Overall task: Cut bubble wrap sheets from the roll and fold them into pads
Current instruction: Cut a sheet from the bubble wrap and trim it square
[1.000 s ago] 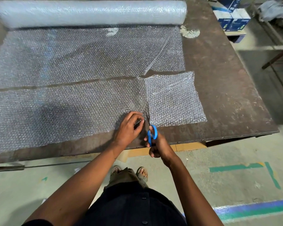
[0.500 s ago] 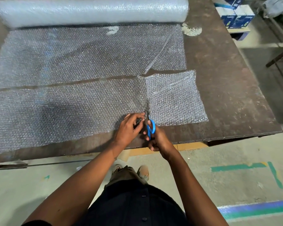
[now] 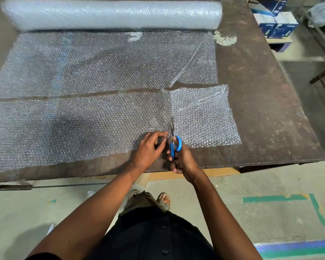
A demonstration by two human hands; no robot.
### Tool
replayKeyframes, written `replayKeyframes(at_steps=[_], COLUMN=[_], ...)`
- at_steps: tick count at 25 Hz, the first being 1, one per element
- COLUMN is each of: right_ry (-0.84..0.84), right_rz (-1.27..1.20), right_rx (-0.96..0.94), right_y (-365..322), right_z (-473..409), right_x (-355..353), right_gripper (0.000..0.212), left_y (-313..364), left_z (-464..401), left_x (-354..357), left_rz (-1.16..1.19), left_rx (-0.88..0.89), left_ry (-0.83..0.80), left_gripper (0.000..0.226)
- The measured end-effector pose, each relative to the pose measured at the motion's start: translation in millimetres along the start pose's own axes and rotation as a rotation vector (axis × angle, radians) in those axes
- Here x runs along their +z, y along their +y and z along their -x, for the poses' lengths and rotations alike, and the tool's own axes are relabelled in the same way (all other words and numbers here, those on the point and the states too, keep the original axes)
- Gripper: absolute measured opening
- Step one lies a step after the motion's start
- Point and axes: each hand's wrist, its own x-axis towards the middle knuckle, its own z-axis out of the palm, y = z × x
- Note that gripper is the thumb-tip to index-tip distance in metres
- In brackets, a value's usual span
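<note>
Head view: worn dark-brown metal desk (image 3: 261, 94) with scuffed, rust-toned patches and a pale paint blotch (image 3: 224, 39) near its far right. Grey concrete floor (image 3: 223, 194) below carries green tape marks (image 3: 274, 198) and a blue-and-green stripe (image 3: 296, 248) at lower right; blue-and-white cartons (image 3: 276, 21) sit on a low shelf beyond the desk's far right corner. Thick roll of clear bubble wrap (image 3: 111, 15) lies across the far edge, its unrolled sheet (image 3: 101, 62) spread flat toward the person. Separate cut strip of bubble wrap (image 3: 73, 128) lies nearer, parted from the sheet by a narrow gap of bare desk. Right hand (image 3: 183, 160) grips blue-handled scissors (image 3: 175, 145), fingers through the loops, blades pointing away into the strip's near edge. Left hand (image 3: 148, 149) pinches the wrap just left of the blades, fingers curled on the film. Right of the cut line lies a smaller, roughly square section (image 3: 204, 117) of the strip. Versus half a second ago: blades have advanced slightly farther into the strip and both hands have moved up with them; roll, sheet and strip unchanged in position.
</note>
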Motion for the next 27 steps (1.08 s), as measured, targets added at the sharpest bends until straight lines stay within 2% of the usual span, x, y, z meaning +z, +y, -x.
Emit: replayKeyframes(at_steps=[4,13,19,27], right_ry=[-0.002,-0.003,-0.012,0.021], right_rz=[0.000,-0.059,-0.025,-0.049], right_rx=[-0.012,-0.142,-0.164,-0.007], right_y=[-8,-4,-2,-14], right_z=[-4,-13,-16,-16], right_x=[3,-1,-5,2], right_gripper=[0.062,0.044,0.045,0.059], left_y=[-2,4,6,12], left_z=[1,0,0,1], left_x=[2,-3,-4,-7], left_rz=[0.021,0.098,0.148,0.169], left_rx=[-0.071,-0.061,-0.098,-0.161], left_ry=[0.004,0.017,0.023,0.080], left_gripper=[0.019,0.016,0.015,0.014])
